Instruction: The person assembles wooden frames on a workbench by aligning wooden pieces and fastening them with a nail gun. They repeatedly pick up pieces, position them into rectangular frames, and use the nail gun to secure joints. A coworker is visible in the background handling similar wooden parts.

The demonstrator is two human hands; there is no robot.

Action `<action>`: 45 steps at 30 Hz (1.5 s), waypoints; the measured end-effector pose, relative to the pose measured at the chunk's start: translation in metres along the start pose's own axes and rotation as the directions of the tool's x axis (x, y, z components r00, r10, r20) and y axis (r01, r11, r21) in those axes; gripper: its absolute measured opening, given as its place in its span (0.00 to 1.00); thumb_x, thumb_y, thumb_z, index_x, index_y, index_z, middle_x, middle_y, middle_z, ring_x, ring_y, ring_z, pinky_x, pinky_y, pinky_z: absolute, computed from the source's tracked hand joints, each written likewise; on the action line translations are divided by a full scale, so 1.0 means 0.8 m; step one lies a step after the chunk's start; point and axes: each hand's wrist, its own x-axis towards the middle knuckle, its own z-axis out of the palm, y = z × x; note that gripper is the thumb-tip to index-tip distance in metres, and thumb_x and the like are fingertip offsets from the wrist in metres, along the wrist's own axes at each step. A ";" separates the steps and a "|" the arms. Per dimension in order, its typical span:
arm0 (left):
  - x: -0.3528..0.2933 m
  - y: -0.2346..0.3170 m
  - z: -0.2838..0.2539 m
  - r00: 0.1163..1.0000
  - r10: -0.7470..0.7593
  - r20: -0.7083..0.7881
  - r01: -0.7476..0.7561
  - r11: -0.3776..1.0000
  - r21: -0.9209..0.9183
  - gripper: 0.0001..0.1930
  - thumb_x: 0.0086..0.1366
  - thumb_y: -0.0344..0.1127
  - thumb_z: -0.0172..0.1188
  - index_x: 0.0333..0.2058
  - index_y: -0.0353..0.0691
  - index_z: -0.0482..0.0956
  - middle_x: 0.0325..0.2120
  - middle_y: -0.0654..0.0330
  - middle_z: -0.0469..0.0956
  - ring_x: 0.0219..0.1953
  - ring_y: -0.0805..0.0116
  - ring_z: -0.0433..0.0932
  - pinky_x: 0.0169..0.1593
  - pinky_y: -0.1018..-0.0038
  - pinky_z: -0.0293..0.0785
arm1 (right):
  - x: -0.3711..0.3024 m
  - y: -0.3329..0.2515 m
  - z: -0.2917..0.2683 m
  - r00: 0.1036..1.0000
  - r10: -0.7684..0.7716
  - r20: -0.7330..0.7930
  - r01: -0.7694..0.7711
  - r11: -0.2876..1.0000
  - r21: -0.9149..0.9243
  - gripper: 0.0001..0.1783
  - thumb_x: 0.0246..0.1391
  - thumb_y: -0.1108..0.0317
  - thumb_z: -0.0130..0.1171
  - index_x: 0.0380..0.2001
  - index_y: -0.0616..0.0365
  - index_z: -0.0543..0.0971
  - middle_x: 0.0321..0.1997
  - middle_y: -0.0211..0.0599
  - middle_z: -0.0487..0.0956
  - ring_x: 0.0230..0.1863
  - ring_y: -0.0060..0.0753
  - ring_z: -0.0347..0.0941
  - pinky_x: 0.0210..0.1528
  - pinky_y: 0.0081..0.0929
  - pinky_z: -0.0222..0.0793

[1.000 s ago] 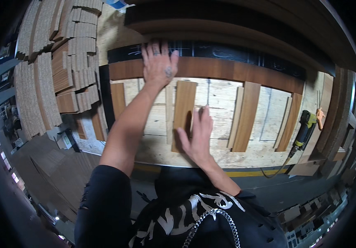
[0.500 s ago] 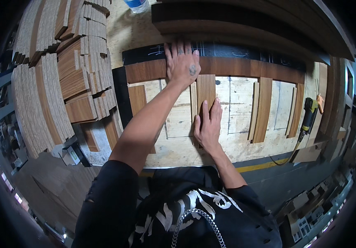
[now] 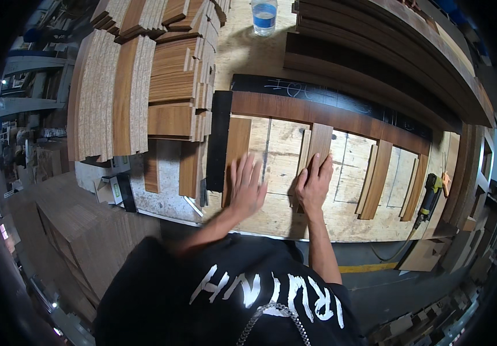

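Note:
On the pale wooden bench top (image 3: 283, 147), short brown slats butt against the underside of a long brown board (image 3: 283, 109). That board lies along a black rail (image 3: 341, 99) with chalk marks, and a black strip (image 3: 219, 141) stands at the left end. My left hand (image 3: 247, 187), fingers spread, is at the leftmost slat (image 3: 238, 135); contact is hard to judge. Flat along the second slat (image 3: 321, 138) rest the fingers of my right hand (image 3: 314, 183). A thin pale strip (image 3: 305, 150) runs beside that slat, and similar strips lie beside the slats farther right.
Stacks of cut wooden boards (image 3: 130, 95) rise at the left. A clear bottle (image 3: 264, 17) stands at the back. Long dark boards (image 3: 369, 81) lie behind the rail. A corded power screwdriver (image 3: 430, 196) sits at the right end, near an orange-handled tool (image 3: 445, 179).
My left hand has left the long board and rail and come down to the leftmost slat. My right hand stays on the second slat. The view has shifted left.

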 end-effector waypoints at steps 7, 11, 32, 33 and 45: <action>-0.081 -0.042 0.020 0.988 -0.038 0.149 -0.023 0.921 0.389 0.35 0.68 0.39 0.55 0.71 0.36 0.57 0.73 0.42 0.50 0.75 0.44 0.46 0.75 0.45 0.40 | -0.001 -0.001 0.000 0.999 -0.020 0.031 0.020 1.000 -0.024 0.33 0.61 0.68 0.54 0.68 0.65 0.63 0.73 0.74 0.53 0.71 0.76 0.54 0.71 0.60 0.53; -0.075 -0.037 0.021 0.997 -0.067 0.033 0.055 0.960 0.275 0.33 0.64 0.33 0.54 0.69 0.37 0.62 0.72 0.45 0.54 0.74 0.47 0.51 0.75 0.46 0.44 | -0.003 0.000 0.003 0.999 -0.025 0.034 0.026 0.999 -0.030 0.32 0.64 0.67 0.51 0.70 0.63 0.61 0.74 0.71 0.53 0.71 0.75 0.53 0.72 0.59 0.52; 0.092 0.090 0.073 0.857 -0.487 -0.168 0.516 0.807 0.288 0.44 0.71 0.51 0.49 0.74 0.33 0.40 0.75 0.38 0.31 0.77 0.39 0.27 0.71 0.36 0.21 | 0.003 0.093 -0.056 0.990 0.012 0.140 -0.093 0.805 0.586 0.34 0.66 0.69 0.49 0.72 0.66 0.54 0.77 0.63 0.52 0.75 0.60 0.56 0.74 0.42 0.55; 0.090 0.047 0.082 0.793 -0.532 -0.298 0.609 0.710 0.353 0.44 0.72 0.55 0.46 0.74 0.32 0.40 0.75 0.37 0.30 0.76 0.38 0.28 0.71 0.35 0.21 | -0.001 0.102 -0.073 0.991 0.033 0.132 -0.106 0.794 0.598 0.34 0.66 0.70 0.49 0.73 0.63 0.55 0.74 0.63 0.60 0.71 0.57 0.64 0.68 0.39 0.64; 0.058 -0.061 0.101 0.733 -0.494 -0.467 0.676 0.460 0.575 0.33 0.77 0.53 0.41 0.73 0.40 0.53 0.72 0.43 0.54 0.73 0.43 0.51 0.71 0.45 0.46 | -0.111 0.481 -0.300 0.994 0.062 -0.094 -0.049 0.989 0.136 0.19 0.62 0.72 0.55 0.55 0.68 0.76 0.55 0.58 0.79 0.55 0.56 0.77 0.58 0.42 0.72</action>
